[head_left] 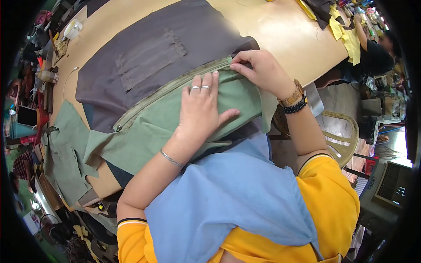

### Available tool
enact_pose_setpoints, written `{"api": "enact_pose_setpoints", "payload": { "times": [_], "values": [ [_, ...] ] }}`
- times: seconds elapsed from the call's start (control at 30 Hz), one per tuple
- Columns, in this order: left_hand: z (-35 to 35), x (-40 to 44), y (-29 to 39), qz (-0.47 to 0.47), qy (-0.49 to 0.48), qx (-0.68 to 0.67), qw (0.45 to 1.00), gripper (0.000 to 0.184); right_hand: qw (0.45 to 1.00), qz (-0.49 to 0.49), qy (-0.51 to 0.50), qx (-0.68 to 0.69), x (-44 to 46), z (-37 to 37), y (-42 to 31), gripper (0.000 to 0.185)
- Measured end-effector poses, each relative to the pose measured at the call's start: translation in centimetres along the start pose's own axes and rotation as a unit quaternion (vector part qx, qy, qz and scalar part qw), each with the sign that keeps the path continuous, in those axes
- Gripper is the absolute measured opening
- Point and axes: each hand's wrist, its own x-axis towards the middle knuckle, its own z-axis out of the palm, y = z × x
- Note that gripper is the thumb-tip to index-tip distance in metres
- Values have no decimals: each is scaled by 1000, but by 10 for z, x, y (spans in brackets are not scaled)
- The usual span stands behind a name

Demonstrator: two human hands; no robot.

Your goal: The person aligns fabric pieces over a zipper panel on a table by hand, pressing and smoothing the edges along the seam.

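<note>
Head view, with twelve o'clock straight ahead of the worker: the left hand point(199, 105) lies flat and open on the green cloth point(153, 151), fingertips up by the zip point(175, 85), while the right hand point(261, 70) seems to pinch the zip's two o'clock end between thumb and forefinger. From where I stand, that zip slants across the middle, its slider point(118, 128) at the eight o'clock end, between the green cloth and a dark cloth point(136, 48) spread toward eleven. The step in hand looks like smoothing and lining up the edge along the zip; the next move, I'd judge, calls for keeping that edge flat and even. The tan tabletop point(285, 33) stretches away past twelve. A loose green-grey piece point(68, 149) hangs over its edge at nine, a white cup point(72, 28) sits at ten, and a phone point(27, 116) rests beyond the tabletop at nine. Another person point(377, 61) is near yellow cloth point(346, 39) at two, a chair point(348, 131) stands at three and a grey machine point(386, 186) at four.
</note>
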Motion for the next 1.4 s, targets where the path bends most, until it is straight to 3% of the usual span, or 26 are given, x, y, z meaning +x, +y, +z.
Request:
{"api": "enact_pose_setpoints", "payload": {
  "times": [0.13,0.63,0.73,0.83,0.9,0.97,1.03,1.1,1.2,1.27,1.3,1.33,1.37,1.4],
  "values": [
    [0,1,0,0,-3,19,1000,106,994,105,-37,6,4,-5,-3,25],
    [-4,7,2,-5,-24,31,999,103,990,135,-21,36,2,9,12,25],
    [-3,8,2,-9,-26,21,999,103,976,197,-58,77,6,9,19,23],
    [2,6,2,-15,8,-31,999,101,970,147,-59,183,5,17,43,20],
    [10,4,2,-22,1,-35,999,101,986,74,-12,147,6,21,45,16],
    [12,2,0,-22,2,-60,998,101,999,-31,10,-8,8,18,26,12],
    [15,-1,-2,-22,8,-95,995,96,973,-119,31,-195,0,25,-4,10],
    [28,-11,-10,3,47,-133,990,89,972,-65,10,-226,-8,26,-20,13],
    [-7,-30,-37,-7,44,-132,990,73,968,-79,15,-238,-17,24,-25,22],
    [-75,-42,-87,-108,91,-87,986,58,966,-65,5,-252,-25,27,-34,30],
    [-81,-56,-127,-129,211,-12,969,49,964,-54,1,-260,-29,27,-36,35],
    [-93,-71,-170,-190,267,-3,945,45,974,-29,-8,-227,-32,29,-34,41],
    [-98,-99,-213,-300,259,36,917,51,976,-28,-1,-216,-33,32,-33,41],
    [-111,-126,-238,-492,149,153,844,64,978,-26,5,-206,-35,34,-31,41]
  ]
}}
